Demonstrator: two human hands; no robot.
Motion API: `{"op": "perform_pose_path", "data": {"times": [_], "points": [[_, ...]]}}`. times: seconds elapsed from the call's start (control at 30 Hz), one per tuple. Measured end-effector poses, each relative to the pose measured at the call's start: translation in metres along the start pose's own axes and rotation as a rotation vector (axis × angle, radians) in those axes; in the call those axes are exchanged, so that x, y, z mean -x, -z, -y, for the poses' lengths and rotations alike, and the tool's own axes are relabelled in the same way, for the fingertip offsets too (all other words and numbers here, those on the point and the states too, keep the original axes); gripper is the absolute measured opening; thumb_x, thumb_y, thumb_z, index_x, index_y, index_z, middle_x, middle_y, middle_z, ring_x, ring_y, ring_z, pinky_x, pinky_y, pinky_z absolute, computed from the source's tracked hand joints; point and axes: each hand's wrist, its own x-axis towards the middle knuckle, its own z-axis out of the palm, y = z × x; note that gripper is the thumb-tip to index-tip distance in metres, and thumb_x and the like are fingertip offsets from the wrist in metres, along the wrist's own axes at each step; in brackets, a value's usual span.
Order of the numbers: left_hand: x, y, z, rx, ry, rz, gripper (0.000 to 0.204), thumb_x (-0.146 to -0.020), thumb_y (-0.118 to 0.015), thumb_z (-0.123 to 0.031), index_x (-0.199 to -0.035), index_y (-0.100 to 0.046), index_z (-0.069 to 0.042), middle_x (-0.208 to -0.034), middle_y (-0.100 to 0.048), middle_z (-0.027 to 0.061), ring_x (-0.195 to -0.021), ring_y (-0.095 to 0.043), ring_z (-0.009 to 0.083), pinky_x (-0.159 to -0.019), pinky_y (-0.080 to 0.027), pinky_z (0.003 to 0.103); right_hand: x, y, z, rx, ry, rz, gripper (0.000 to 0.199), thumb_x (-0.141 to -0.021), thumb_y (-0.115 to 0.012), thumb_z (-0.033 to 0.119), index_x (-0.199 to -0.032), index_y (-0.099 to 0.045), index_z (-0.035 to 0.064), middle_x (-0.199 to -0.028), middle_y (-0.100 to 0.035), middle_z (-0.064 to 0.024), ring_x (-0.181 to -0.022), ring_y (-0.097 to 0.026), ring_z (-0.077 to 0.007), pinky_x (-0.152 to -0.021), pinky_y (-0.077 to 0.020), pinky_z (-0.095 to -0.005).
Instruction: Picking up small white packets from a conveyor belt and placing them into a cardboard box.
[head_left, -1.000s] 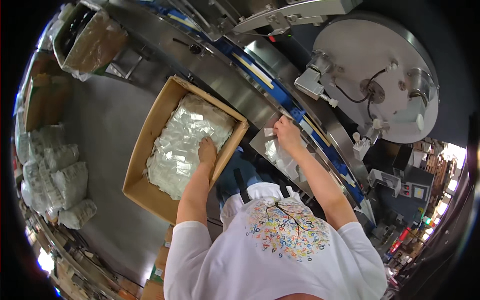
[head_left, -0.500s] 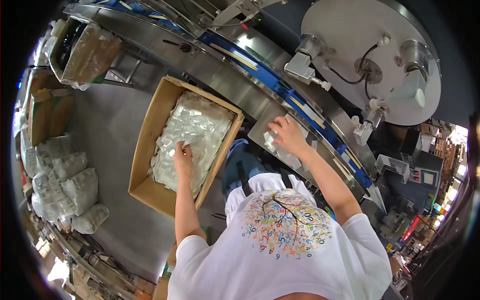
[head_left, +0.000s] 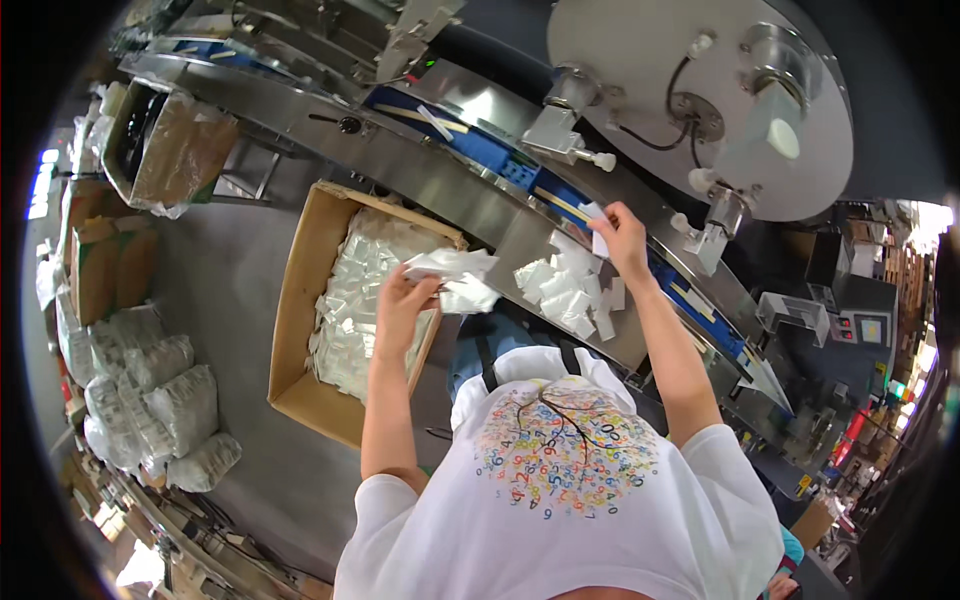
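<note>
My left hand (head_left: 403,303) is closed around a handful of small white sachets (head_left: 455,277), held above the right rim of an open cardboard box (head_left: 298,330). The box holds a clear bag full of the same sachets (head_left: 362,290). My right hand (head_left: 622,232) pinches a single white sachet (head_left: 597,240) at the edge of the blue conveyor belt (head_left: 490,152). A loose pile of sachets (head_left: 562,290) lies on the steel ledge between my hands.
A large round steel machine disc (head_left: 700,95) with cables stands behind the belt. A bin lined with a brown bag (head_left: 178,150) sits at upper left. Several filled clear sacks (head_left: 150,400) and brown boxes (head_left: 105,265) lie on the floor at left.
My left hand came up out of the box with a handful of sachets and moved right toward the ledge. My right hand went from the pile up to the belt.
</note>
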Motion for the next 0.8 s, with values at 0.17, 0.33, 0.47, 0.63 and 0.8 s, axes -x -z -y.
{"op": "perform_pose_path", "data": {"times": [0.17, 0.33, 0.47, 0.63, 0.8], "points": [[-0.02, -0.066, 0.023, 0.013, 0.072, 0.279, 0.025, -0.084, -0.058, -0.007, -0.107, -0.052, 0.001, -0.088, -0.061, 0.0051, -0.077, -0.06, 0.0104, -0.061, -0.05, 0.021, 0.008, 0.047, -0.034, 0.265, -0.024, -0.038, 0.016, -0.072, -0.065, 0.01, -0.08, -0.053, 0.0018, -0.067, -0.054, -0.0097, -0.063, -0.054, -0.0219, -0.058, -0.0431, -0.032], [-0.024, -0.107, 0.043, -0.009, 0.157, 0.371, 0.038, -0.082, -0.062, -0.012, -0.115, -0.049, 0.001, -0.086, -0.062, 0.0023, -0.073, -0.058, 0.0064, -0.06, -0.045, 0.018, 0.047, 0.099, -0.095, 0.536, 0.099, 0.044, 0.013, -0.073, -0.064, 0.013, -0.08, -0.054, 0.0081, -0.078, -0.055, -0.0111, -0.074, -0.056, -0.031, -0.064, -0.0445, -0.0411], [-0.021, -0.129, 0.039, -0.058, 0.198, 0.407, 0.041, -0.081, -0.062, -0.01, -0.115, -0.047, 0.006, -0.082, -0.06, 0.0035, -0.067, -0.057, 0.0072, -0.058, -0.047, 0.019, 0.076, 0.149, -0.109, 0.675, 0.111, -0.03, 0.013, -0.069, -0.065, 0.011, -0.077, -0.056, 0.0084, -0.082, -0.055, -0.0105, -0.08, -0.054, -0.0303, -0.068, -0.0437, -0.0395], [-0.025, -0.14, 0.049, -0.133, 0.171, 0.38, 0.032, -0.081, -0.065, -0.013, -0.106, -0.054, 0.003, -0.082, -0.06, 0.0029, -0.067, -0.059, 0.0079, -0.054, -0.048, 0.019, 0.127, 0.201, -0.162, 0.798, -0.175, -0.254, 0.016, -0.065, -0.065, 0.009, -0.077, -0.055, 0.0066, -0.082, -0.055, -0.0104, -0.083, -0.052, -0.0317, -0.071, -0.0428, -0.039], [-0.025, -0.156, 0.05, -0.186, 0.209, 0.416, 0.029, -0.081, -0.064, -0.013, -0.105, -0.054, 0.001, -0.085, -0.061, 0.0028, -0.072, -0.059, 0.0079, -0.055, -0.048, 0.019, 0.149, 0.217, -0.182, 0.692, -0.279, -0.447, 0.015, -0.068, -0.065, 0.01, -0.08, -0.057, 0.0071, -0.083, -0.056, -0.0112, -0.083, -0.052, -0.0311, -0.072, -0.0436, -0.0396]]}}
